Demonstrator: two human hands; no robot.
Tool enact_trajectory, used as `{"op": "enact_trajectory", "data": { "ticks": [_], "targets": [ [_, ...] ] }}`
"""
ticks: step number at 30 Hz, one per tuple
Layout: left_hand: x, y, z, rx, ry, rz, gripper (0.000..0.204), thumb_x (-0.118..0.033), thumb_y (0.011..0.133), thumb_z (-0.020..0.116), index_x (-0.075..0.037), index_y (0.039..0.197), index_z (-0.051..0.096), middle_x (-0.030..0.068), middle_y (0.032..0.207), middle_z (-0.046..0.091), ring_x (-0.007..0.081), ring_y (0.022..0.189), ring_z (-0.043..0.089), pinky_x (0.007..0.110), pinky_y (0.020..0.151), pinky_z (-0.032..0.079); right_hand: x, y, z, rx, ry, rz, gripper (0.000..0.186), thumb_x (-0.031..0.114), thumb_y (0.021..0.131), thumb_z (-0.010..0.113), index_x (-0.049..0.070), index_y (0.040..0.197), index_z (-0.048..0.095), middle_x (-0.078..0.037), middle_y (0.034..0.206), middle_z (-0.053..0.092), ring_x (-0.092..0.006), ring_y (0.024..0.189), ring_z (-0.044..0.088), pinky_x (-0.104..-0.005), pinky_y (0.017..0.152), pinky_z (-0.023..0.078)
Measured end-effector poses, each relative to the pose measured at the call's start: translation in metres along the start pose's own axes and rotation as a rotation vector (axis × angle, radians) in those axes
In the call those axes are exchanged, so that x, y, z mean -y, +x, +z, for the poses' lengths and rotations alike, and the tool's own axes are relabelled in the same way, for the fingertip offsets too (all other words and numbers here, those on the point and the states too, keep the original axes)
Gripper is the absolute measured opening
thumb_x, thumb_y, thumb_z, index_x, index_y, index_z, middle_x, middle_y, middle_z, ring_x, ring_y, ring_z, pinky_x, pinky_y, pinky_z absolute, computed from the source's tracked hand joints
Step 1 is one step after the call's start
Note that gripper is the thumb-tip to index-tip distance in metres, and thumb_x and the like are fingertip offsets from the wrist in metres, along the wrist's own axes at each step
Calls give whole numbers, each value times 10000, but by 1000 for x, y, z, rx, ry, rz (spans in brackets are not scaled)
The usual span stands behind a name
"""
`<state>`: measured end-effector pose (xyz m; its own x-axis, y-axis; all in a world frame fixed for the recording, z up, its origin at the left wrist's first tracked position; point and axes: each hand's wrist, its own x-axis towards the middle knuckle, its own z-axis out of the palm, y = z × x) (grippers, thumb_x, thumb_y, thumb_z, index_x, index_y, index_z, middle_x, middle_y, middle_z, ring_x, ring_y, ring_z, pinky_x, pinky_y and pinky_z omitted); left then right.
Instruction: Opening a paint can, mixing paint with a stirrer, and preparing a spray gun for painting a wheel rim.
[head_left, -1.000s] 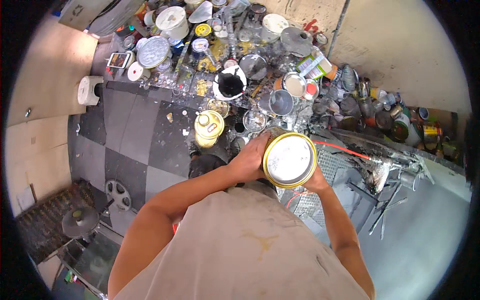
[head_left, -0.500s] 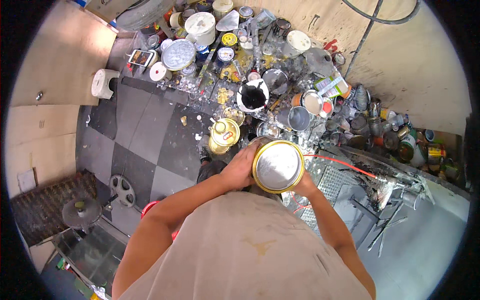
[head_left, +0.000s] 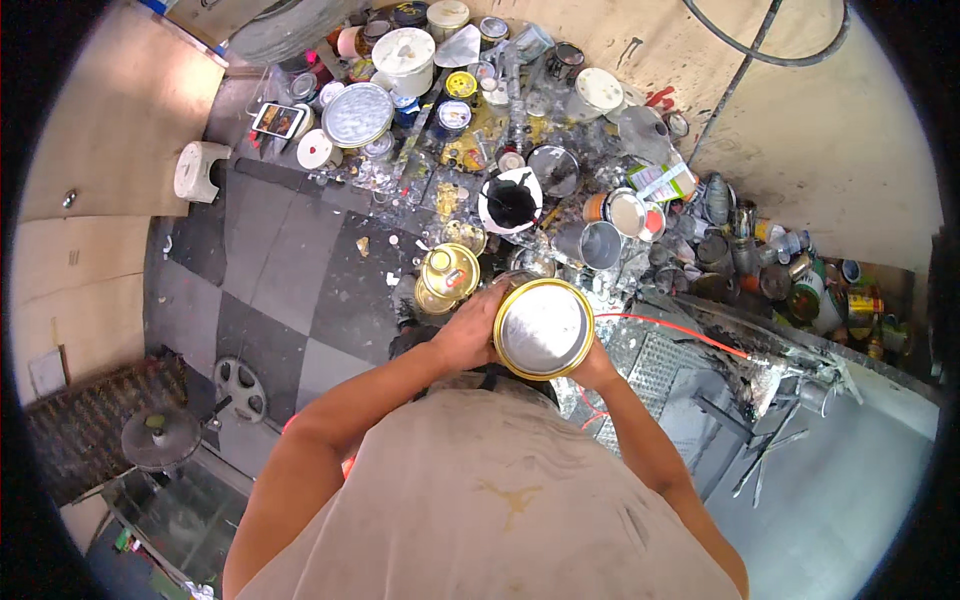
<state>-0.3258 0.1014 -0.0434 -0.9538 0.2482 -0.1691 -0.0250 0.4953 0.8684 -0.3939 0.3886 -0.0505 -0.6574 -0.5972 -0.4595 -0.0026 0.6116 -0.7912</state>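
A round paint can with a silver face and a gold rim is held up close in front of my chest. My left hand presses against its left side, the fingers wrapping round the far wall. On the right side, my right hand grips the can, its fingertips hidden behind it. Just beyond my left hand stands a gold can with a small round cap on its lid. Farther off is a white-rimmed tub with black residue inside, and beside it a grey bucket.
A cluttered, paint-stained bench carries several tubs, including a large white bucket and a wide metal lid. A phone lies at its left end. A red hose runs to the right. A white stool stands on the checkered floor.
The paint can, still in both hands, sits slightly farther left in the picture. The surroundings have shifted a little left too, as the view turned. The grip looks the same.
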Motion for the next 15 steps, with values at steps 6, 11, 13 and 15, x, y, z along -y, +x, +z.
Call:
{"op": "enact_trajectory", "data": {
  "ticks": [6, 11, 13, 15],
  "targets": [
    [-1, 2, 6, -44, 32, 90, 1152, -200, 718, 908, 83, 1579, 197, 324, 1593, 338, 459, 1464, 381, 488, 1225, 330, -4, -7, -6, 9, -24, 10, 1139, 228, 624, 1004, 69, 1555, 368, -131, 1525, 519, -279, 1422, 492, -388, 1204, 388],
    [4, 3, 11, -45, -10, 73, 1129, -185, 712, 907, 74, 1574, 225, 312, 1594, 344, 436, 1465, 392, 482, 1225, 334, 9, -9, -9, -2, -101, -33, 1143, 245, 643, 991, 61, 1571, 348, -146, 1541, 494, -282, 1450, 453, -387, 1215, 369],
    [-1, 0, 9, -8, 46, 50, 1253, -227, 663, 960, 33, 1595, 163, 276, 1611, 326, 446, 1462, 384, 485, 1213, 355, 12, -8, -9, 5, -23, -32, 1152, 255, 639, 993, 61, 1574, 348, -148, 1551, 478, -285, 1459, 441, -387, 1221, 360],
    [-5, -3, 8, -3, -39, -37, 1238, -243, 665, 962, 29, 1592, 187, 277, 1600, 341, 441, 1439, 419, 478, 1203, 375, 12, -10, -10, 27, 50, -44, 1162, 265, 635, 995, 62, 1578, 347, -151, 1561, 461, -288, 1467, 429, -388, 1228, 351]
  ]
}}
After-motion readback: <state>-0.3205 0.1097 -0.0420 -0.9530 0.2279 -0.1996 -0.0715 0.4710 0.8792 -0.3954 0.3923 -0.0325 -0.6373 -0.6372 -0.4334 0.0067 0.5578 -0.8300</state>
